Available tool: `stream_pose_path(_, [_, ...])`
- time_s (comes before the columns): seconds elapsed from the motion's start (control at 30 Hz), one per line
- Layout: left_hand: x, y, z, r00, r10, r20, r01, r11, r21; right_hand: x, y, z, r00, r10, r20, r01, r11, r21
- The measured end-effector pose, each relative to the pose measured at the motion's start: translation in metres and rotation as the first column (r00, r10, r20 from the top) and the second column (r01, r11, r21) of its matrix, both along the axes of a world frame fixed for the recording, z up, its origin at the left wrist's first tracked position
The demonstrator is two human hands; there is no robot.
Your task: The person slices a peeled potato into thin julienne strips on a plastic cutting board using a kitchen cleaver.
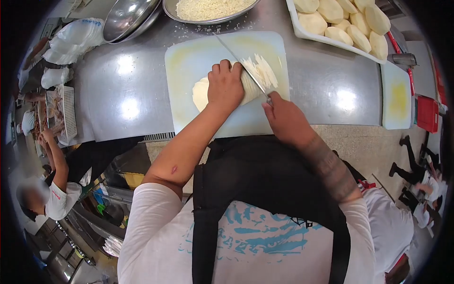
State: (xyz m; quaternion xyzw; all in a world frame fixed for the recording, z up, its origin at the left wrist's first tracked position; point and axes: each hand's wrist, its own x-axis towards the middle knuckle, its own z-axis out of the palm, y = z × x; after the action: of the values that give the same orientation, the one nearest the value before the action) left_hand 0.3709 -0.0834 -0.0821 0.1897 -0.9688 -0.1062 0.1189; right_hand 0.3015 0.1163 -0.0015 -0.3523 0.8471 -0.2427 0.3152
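On the white cutting board [182, 61], sliced pale potato [201, 94] lies under my left hand [226, 86], whose fingers are bent and pressed onto the slices. My right hand [287, 116] is closed round the handle of a knife [253, 75]. The blade slants up and to the left, just right of my left fingertips, against the stack of slices. Thin cut strips [266, 71] lie fanned out on the board to the right of the blade.
Behind the board stands a metal bowl [210, 21] of chopped pale pieces. A white tray [338, 45] of peeled potatoes is at the back right, near a second board [396, 97]. Stacked metal bowls [127, 21] stand back left. Other people are at both sides.
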Motion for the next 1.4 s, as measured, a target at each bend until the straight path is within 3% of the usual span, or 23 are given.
stream_pose_path(0.1, [0.001,0.0,-0.002,1.0,0.005,0.008,-0.005,1.0,0.014,-0.01,-0.004,0.003,1.0,0.005,0.014,-0.004,0.999,-0.052])
stream_pose_path(0.2, [0.001,0.001,0.003,1.0,0.01,-0.025,-0.009,0.999,0.054,0.0,0.0,0.042,0.998,-0.022,0.066,0.026,0.998,-0.059])
stream_pose_path(0.27, [0.0,0.001,0.0,1.0,0.011,0.004,-0.011,0.999,0.04,-0.002,-0.001,-0.006,0.999,-0.014,0.03,0.016,0.998,-0.052])
stream_pose_path(0.47, [0.0,-0.002,-0.001,1.0,0.011,0.024,-0.012,1.0,0.021,0.001,-0.003,0.023,0.999,-0.009,0.045,0.012,0.999,-0.05])
stream_pose_path(0.6, [0.0,-0.001,-0.004,1.0,0.011,0.002,-0.011,1.0,0.014,-0.006,-0.005,-0.01,1.0,0.024,0.0,-0.024,0.999,-0.045])
stream_pose_path(0.7, [0.001,-0.003,-0.007,0.999,0.002,-0.04,-0.001,1.0,0.012,-0.004,-0.003,0.04,0.996,0.006,0.088,-0.004,1.0,-0.028])
stream_pose_path(0.8, [0.0,-0.002,-0.008,1.0,0.013,-0.022,-0.013,1.0,0.001,0.002,-0.008,0.001,1.0,0.014,-0.005,-0.014,1.0,-0.02])
stream_pose_path(0.97, [0.002,-0.001,-0.006,0.999,0.016,-0.029,-0.015,0.999,0.034,0.001,-0.005,0.029,0.996,-0.002,0.085,0.007,0.998,-0.063])
stream_pose_path(1.07, [0.001,0.0,-0.004,1.0,0.03,-0.009,-0.029,0.997,0.076,0.002,-0.007,-0.001,1.0,0.003,0.03,-0.001,0.998,-0.061])
stream_pose_path(1.13, [0.0,0.0,-0.005,0.999,0.038,-0.003,-0.037,0.996,0.083,-0.002,-0.014,0.01,0.999,0.023,-0.025,-0.025,0.998,-0.055])
stream_pose_path(1.2, [0.002,0.0,-0.005,0.999,0.031,-0.009,-0.03,0.996,0.084,-0.005,-0.008,0.035,0.996,0.028,0.082,-0.024,0.998,-0.05])
stream_pose_path(1.4, [0.001,0.0,-0.006,0.997,0.053,-0.06,-0.047,0.994,0.097,0.001,-0.008,-0.011,0.999,0.031,0.013,-0.03,0.997,-0.064])
